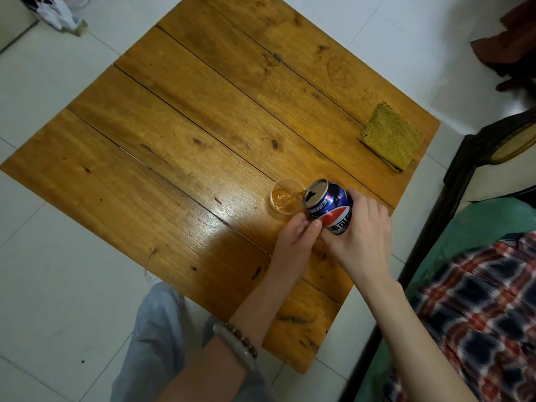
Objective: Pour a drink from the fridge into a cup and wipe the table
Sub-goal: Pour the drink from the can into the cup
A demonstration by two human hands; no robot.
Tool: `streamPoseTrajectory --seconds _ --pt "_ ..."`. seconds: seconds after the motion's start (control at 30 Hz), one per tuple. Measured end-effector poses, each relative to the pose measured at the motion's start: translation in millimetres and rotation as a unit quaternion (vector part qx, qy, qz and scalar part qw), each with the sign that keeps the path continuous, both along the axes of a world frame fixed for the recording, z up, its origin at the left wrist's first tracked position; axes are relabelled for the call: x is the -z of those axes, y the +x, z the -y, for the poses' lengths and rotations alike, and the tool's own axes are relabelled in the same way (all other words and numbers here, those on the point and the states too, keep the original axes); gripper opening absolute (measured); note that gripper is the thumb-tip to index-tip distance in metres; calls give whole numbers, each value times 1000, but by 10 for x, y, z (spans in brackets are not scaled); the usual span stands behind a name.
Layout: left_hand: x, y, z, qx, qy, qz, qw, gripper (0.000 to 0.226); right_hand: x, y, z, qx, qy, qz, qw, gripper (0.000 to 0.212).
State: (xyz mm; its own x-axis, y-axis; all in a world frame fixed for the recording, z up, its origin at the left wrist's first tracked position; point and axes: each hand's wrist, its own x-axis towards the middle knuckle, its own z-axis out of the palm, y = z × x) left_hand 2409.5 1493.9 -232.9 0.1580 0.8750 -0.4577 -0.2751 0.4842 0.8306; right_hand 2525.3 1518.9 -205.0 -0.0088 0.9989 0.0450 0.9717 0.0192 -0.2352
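Observation:
A blue Pepsi can (330, 203) is tilted leftward over a small clear plastic cup (285, 197) on the wooden table (174, 140). The can's opened mouth points at the cup, and a thin stream runs into it. Amber liquid covers the cup's bottom. My right hand (362, 227) grips the can's body from the right. My left hand (298, 239) holds the can's lower side from below, right beside the cup. A folded yellow-green cloth (390, 137) lies near the table's right edge.
White tiled floor surrounds the table. A dark wooden chair frame (464, 175) stands to the right with green fabric and a plaid shirt on it. A white plastic bag (55, 13) lies on the floor at the top left. My leg (156, 329) shows below the table.

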Motion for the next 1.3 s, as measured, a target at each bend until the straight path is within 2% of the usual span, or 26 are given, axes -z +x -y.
streamPoseTrajectory --seconds 0.43,1.3 --pt "-25 4 23 -1 0 5 1000 25 -21 -3 21 -2 1 2 1000 70" --pt "-78 8 35 -9 1 13 1000 28 -32 7 16 4 2 14 1000 67"
